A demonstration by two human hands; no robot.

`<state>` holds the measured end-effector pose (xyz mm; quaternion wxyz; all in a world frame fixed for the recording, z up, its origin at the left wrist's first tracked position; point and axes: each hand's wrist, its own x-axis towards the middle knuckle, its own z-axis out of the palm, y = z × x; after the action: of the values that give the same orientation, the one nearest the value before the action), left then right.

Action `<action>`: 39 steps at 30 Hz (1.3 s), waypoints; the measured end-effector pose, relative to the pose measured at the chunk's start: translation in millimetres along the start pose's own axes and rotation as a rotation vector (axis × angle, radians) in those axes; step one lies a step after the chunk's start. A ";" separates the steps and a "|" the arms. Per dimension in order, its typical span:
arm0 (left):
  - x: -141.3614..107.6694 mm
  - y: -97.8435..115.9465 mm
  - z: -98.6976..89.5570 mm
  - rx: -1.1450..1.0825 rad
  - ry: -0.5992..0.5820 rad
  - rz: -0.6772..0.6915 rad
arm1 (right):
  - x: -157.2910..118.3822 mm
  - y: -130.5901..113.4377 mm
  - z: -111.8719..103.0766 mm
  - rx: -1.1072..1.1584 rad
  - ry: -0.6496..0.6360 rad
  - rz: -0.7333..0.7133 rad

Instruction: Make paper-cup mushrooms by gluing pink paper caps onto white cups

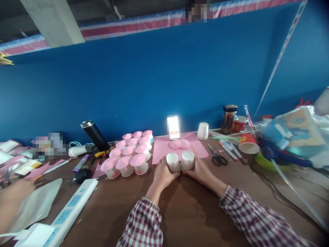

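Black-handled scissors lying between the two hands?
No, the black-handled scissors lie on the brown table to the right of both hands, beyond the right hand.

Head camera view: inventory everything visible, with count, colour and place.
Table: one, brown, below
Partition: one, blue, behind
Held cups: two, white, centre
Topped cups: twelve, white, pink-topped, left
Spare cup: one, white, back right
Sheet: one, pink, centre back
Discs: two, pink, on sheet
Blurred patch: one, white, behind discs
Red cups: two, red, right
Jar: one, dark, right back
Scissors: one pair, black, right
Bottle: one, black, left back
Power strip: one, white and blue, front left
Edge clutter: uncounted, mixed, sides
Other person's hand: one, blurred, far left
Sleeves: two, red checked, near front
Left hand: one, around left cup
Right hand: one, around right cup
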<state>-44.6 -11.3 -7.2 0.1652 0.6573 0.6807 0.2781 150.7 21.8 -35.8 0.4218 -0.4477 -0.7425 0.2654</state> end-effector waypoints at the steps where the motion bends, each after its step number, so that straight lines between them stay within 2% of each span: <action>1: 0.0 -0.4 0.1 -0.006 -0.002 -0.002 | -0.1 -1.0 -0.2 0.002 -0.001 0.008; 6: 0.4 -2.8 -0.5 -0.073 -0.006 0.011 | 1.6 -10.1 -5.1 0.032 -0.008 0.012; 10: 0.8 -3.2 -1.6 -0.103 -0.031 0.012 | 5.8 -9.9 -16.9 0.093 0.027 0.021; 16: -2.7 -0.5 -0.7 -0.046 -0.004 0.053 | -0.2 12.8 -55.5 -0.067 0.197 0.078; 20: -6.1 2.8 -0.4 -0.016 -0.001 0.055 | -9.9 17.7 -76.5 0.005 0.201 0.130; 23: -7.7 6.7 -2.5 -0.025 -0.019 0.039 | -12.1 15.5 -74.0 -0.006 0.149 0.111; 28: -11.1 11.6 -5.0 -0.071 -0.047 0.040 | -15.3 9.6 -49.0 -0.177 0.065 0.027; 31: -14.4 12.8 -3.5 -0.068 -0.070 0.040 | -19.7 3.2 -43.4 -0.282 0.005 -0.035; 35: -19.0 13.3 -2.2 -0.069 -0.074 0.050 | -23.4 3.6 -57.1 -0.414 0.016 -0.056; 39: -21.7 13.9 -2.8 -0.103 -0.069 0.083 | -23.3 21.4 -79.3 -0.635 0.016 0.045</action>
<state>-33.3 -33.4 0.2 0.2106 0.6847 0.6316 0.2966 234.3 12.2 -21.4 0.2607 -0.5754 -0.7748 0.0259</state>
